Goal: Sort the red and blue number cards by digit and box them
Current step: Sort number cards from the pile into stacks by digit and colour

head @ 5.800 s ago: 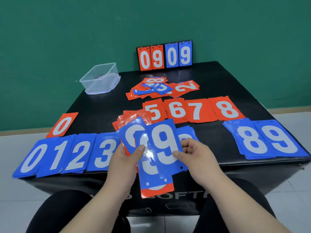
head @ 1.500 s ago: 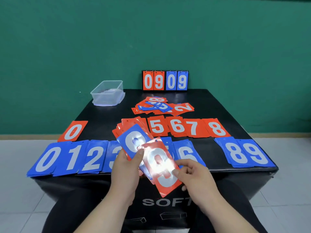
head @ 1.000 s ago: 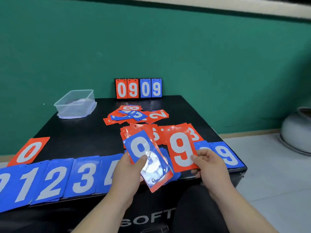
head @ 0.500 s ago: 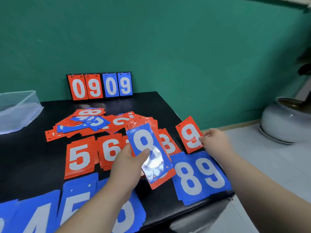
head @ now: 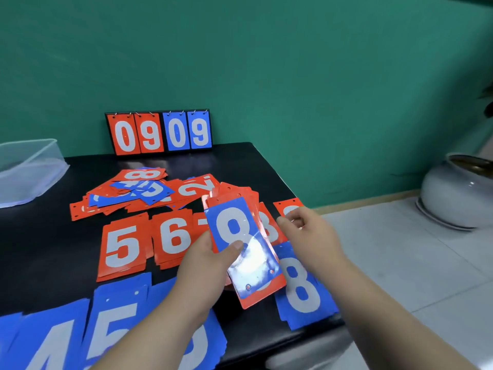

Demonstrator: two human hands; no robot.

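Observation:
My left hand [head: 205, 263] grips a fanned stack of number cards [head: 232, 225] with a blue 8 on top and red cards beneath. Just right of the stack, my right hand [head: 312, 236] hovers with loosely curled fingers and holds nothing. Behind it a red 9 card [head: 286, 206] lies on the black table [head: 240, 166], next to the red 8 pile [head: 269, 228]. Red 5 [head: 121, 247] and red 6 [head: 172, 236] piles lie in a row. A blue 8 pile [head: 301, 289] sits under my right wrist. Blue 4 [head: 53, 340] and 5 [head: 114, 324] piles are at the near edge.
A loose heap of unsorted red and blue cards [head: 133, 190] lies mid-table. A clear plastic box [head: 26, 169] stands at the far left. A flip scoreboard reading 0909 [head: 158, 132] leans on the green wall. A white pot [head: 458, 193] sits on the floor at right.
My right hand took the red 9 off the stack, laid it right of the red 8 pile and let go. It has drawn back toward the stack. The view swung right.

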